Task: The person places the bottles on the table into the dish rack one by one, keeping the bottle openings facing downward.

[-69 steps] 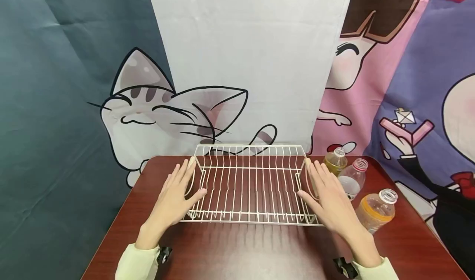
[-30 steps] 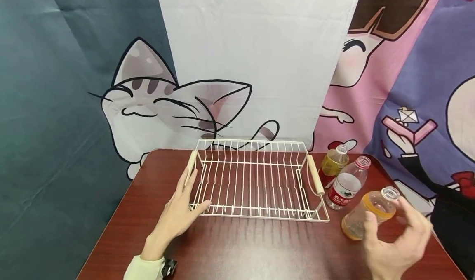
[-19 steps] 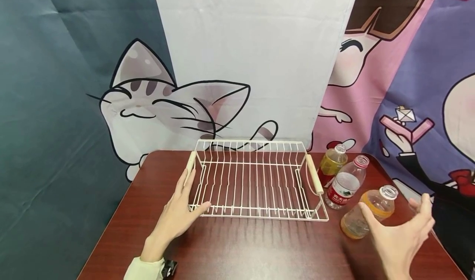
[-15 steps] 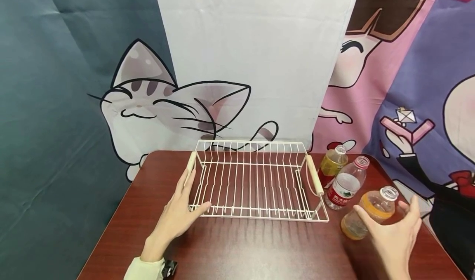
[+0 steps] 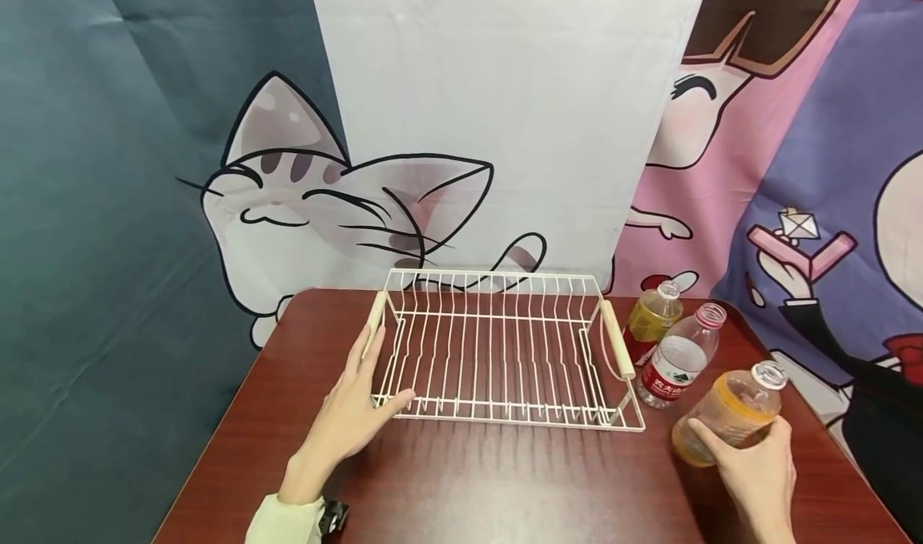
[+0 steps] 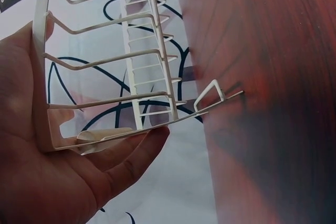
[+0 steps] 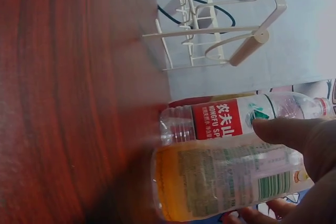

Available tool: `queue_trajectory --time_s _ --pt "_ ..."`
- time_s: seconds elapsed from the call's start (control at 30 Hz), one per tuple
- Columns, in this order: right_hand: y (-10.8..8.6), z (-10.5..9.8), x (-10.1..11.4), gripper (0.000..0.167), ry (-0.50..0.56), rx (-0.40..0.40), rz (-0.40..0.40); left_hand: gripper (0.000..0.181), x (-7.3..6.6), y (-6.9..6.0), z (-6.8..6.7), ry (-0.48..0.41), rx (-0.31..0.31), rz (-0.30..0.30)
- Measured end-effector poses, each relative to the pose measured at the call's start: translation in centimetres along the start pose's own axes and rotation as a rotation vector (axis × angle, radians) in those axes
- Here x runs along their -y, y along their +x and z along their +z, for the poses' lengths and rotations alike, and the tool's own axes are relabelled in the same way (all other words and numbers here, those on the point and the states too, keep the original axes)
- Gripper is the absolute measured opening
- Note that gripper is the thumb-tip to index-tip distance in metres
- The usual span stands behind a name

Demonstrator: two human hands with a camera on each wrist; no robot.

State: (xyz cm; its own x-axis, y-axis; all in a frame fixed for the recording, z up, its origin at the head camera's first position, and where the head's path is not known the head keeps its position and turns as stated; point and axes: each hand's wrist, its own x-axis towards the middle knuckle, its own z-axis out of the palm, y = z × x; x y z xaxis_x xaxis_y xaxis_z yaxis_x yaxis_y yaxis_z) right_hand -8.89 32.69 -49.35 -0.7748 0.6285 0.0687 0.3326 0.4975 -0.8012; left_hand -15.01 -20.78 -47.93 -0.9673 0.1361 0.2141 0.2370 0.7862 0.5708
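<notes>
The left hand [image 5: 344, 416] lies at the near left corner of the white wire dish rack [image 5: 508, 409], with its thumb spread away from nearly straight fingers; these touch the rack's side, next to the left wooden handle [image 5: 376, 313]. The right hand [image 5: 760, 472] holds the clear bottle with orange bands [image 5: 731, 414] between thumb and fingers, at the right side of the tabletop [image 5: 490, 480]. Most of these fingers are hidden behind the bottle, and the right forearm is cut off by the lower edge of the head view. The bottle's base appears to rest on the tabletop, but its contact is dim. Just beyond stands the red-labelled water bottle [image 5: 678, 360]; it partly covers the yellow bottle [image 5: 654, 317], whose label is hard to make out.
</notes>
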Motion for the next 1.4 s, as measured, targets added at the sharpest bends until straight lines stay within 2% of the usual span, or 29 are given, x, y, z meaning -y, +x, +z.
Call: queue_trajectory --time_s 0.2,0.6,0.77,1.03,1.27,1.4 --pt "-0.2 0.1 -0.2 0.085 -0.025 -0.022 -0.035 0.106 -0.1 0.2 -0.1 -0.003 -0.003 0.014" --pt "-0.8 0.1 0.2 0.078 0.004 -0.076 -0.038 0.106 -0.2 0.1 -0.2 -0.021 0.014 0.009" --pt "-1.3 -0.5 1.4 0.075 0.018 -0.121 -0.060 0.104 -0.2 0.2 -0.3 -0.025 0.019 0.024" --pt "-1.8 -1.4 3.9 0.077 0.026 -0.144 -0.058 0.104 -0.1 0.1 -0.4 -0.037 0.020 0.036" --pt "-2.5 -1.3 5.7 0.071 0.082 -0.224 -0.127 0.106 -0.2 0.0 -0.5 -0.033 0.029 0.027" --pt "-2.9 -1.3 6.9 0.071 0.127 -0.234 -0.178 0.106 -0.2 0.0 -0.7 -0.018 0.032 0.015"
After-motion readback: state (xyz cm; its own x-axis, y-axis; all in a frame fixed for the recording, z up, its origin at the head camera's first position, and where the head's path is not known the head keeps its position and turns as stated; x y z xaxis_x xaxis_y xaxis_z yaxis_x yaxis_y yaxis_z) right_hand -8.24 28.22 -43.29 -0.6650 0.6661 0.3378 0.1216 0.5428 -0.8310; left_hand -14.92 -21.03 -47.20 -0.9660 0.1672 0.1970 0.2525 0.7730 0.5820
